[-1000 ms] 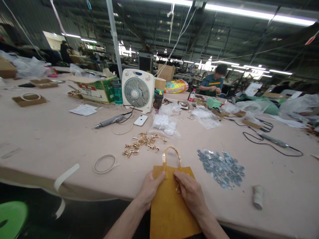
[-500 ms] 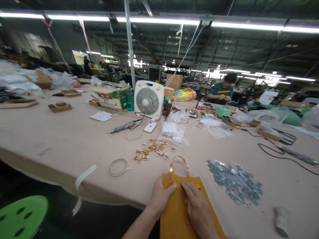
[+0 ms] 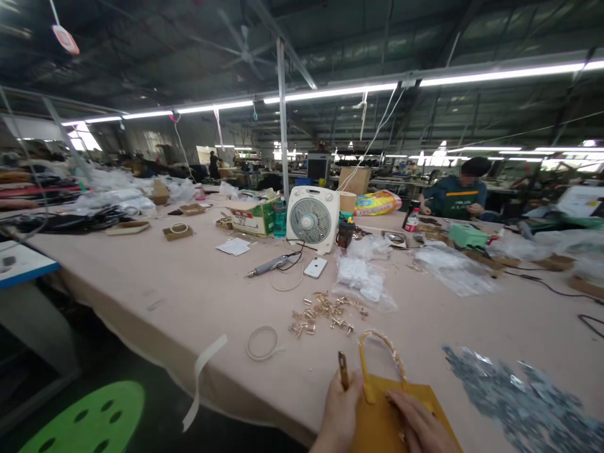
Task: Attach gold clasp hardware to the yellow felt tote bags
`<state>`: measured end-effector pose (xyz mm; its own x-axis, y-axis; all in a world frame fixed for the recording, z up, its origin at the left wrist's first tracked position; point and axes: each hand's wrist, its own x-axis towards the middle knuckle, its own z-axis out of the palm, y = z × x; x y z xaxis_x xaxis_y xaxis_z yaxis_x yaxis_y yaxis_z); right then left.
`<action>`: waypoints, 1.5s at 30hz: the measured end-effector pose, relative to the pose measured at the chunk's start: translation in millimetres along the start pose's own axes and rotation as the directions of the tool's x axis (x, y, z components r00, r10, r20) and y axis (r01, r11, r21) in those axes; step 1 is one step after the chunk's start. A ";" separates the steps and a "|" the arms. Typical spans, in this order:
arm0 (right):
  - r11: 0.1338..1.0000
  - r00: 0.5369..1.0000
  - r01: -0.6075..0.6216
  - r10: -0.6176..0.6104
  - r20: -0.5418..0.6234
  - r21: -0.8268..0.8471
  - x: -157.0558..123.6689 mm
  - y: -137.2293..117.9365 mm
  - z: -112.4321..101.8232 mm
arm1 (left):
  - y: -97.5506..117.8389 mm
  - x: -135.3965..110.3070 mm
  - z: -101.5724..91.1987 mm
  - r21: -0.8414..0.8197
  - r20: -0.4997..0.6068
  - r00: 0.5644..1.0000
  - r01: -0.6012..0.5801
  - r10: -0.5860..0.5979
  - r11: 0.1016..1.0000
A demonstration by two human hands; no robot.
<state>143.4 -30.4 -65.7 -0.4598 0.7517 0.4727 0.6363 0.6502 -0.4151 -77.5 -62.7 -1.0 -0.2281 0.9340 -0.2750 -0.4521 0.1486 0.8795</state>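
A mustard-yellow bag (image 3: 377, 418) with a braided loop handle (image 3: 380, 346) lies at the table's near edge, cut off by the bottom of the view. My left hand (image 3: 338, 412) grips the bag's left top corner and pinches a small flat metal tag (image 3: 343, 370) upright between thumb and finger. My right hand (image 3: 418, 425) rests on the bag's front, fingers curled and pressed on it. A heap of small gold metal fittings (image 3: 323, 311) lies just beyond the bag. Grey metal pieces (image 3: 514, 396) are spread to the right.
A white desk fan (image 3: 311, 218), a phone (image 3: 315, 267), a pen-like corded tool (image 3: 268, 266), plastic bags (image 3: 363, 277), a tape ring (image 3: 262, 343) and a cardboard box (image 3: 252, 215) stand on the pink table (image 3: 165, 283). A person (image 3: 460, 192) works at the far side. A green stool (image 3: 85, 421) stands lower left.
The view has tilted up and swung left, so the bag and both hands now sit at the bottom edge. My left hand has lifted the metal tag upright beside the handle.
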 end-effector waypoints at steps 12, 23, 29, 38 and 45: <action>0.802 0.906 -0.332 0.417 -0.069 0.496 103.4 -73.7 -21.8 | 44.8 -7.8 -18.0 -0.522 0.598 0.794 0.490 -0.111 0.698; 0.940 0.972 -0.140 0.071 0.222 0.312 205.7 -103.5 55.2 | 31.5 2.8 -26.8 -0.477 0.596 0.797 0.450 -0.099 0.755; 0.991 0.960 -0.035 -0.003 0.281 0.129 230.2 -110.0 96.2 | 41.6 2.6 -25.4 -0.521 0.503 0.862 0.358 -0.060 0.775; 0.989 0.953 0.068 -0.104 0.285 0.134 241.3 -111.4 102.9 | 31.9 16.9 -28.4 -0.564 0.279 0.959 0.115 0.058 0.818; 0.969 0.959 0.139 -0.183 0.216 0.203 240.6 -115.5 118.4 | 20.5 25.4 -34.1 -0.595 0.297 0.951 0.112 0.088 0.796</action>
<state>-114.2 88.4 4.0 -0.6910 0.6259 0.3616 0.4272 0.7572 -0.4942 -121.9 -47.0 -3.2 -0.0011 0.9976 -0.0687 -0.8983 0.0292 0.4384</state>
